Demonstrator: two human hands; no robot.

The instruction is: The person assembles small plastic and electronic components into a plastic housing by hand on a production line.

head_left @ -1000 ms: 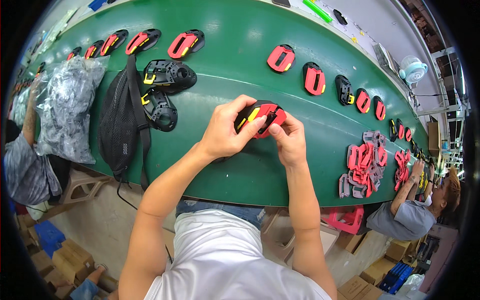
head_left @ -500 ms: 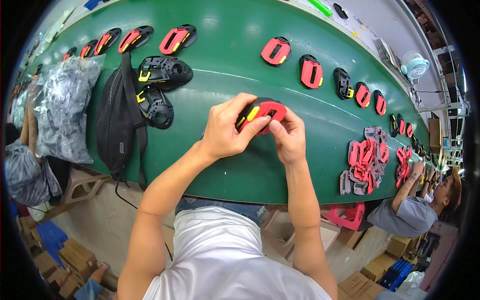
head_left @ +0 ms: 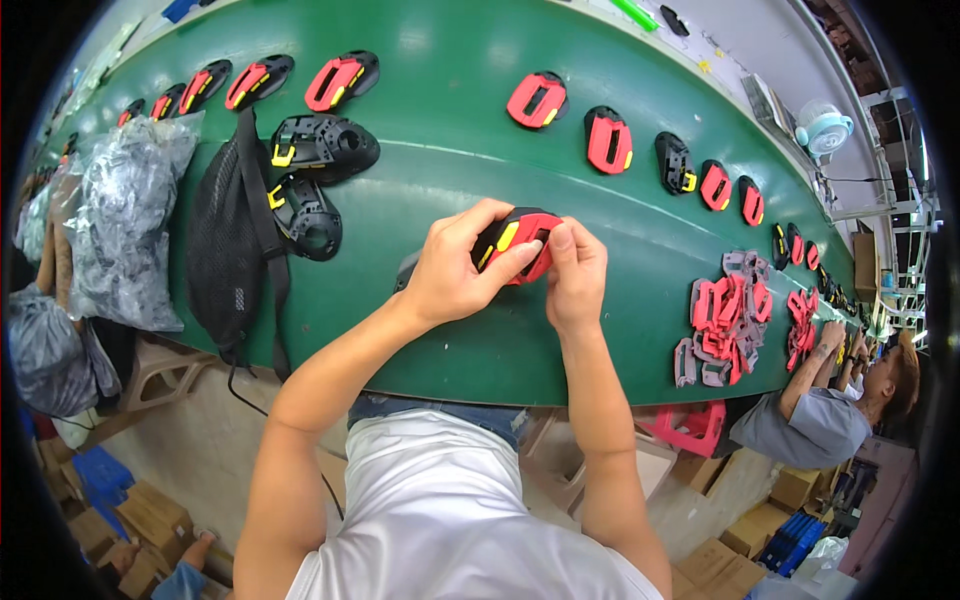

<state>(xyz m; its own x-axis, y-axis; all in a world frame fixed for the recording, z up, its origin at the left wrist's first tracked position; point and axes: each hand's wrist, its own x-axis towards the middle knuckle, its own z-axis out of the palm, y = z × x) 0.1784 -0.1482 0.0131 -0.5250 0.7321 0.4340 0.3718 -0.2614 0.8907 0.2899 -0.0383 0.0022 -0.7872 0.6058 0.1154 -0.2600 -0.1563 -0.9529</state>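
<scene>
Over the green table (head_left: 480, 350), both my hands hold a black plastic housing with a red slotted cover plate (head_left: 535, 262) and a yellow side button. Its red face is turned up toward me, slightly tilted. My left hand (head_left: 460, 262) wraps the left side, thumb stretched across the red plate. On the right side, my right hand (head_left: 580, 275) grips the edge, its thumb raised at the upper right of the plate and its fingers curled behind. Next to my left wrist lies a grey piece (head_left: 406, 272), mostly hidden by that hand.
Two bare black housings (head_left: 325, 145) lie left, beside a black mesh bag (head_left: 225, 235) and a clear plastic bag (head_left: 140, 220). Finished-looking red-and-black housings (head_left: 537, 100) line the far side. Loose red and grey plates (head_left: 725, 315) are heaped right, near a seated co-worker (head_left: 810, 410).
My right thumb has moved up and right from the plate's middle toward its upper right edge. The housing is tilted a little differently. More of the grey piece shows beside my left wrist.
</scene>
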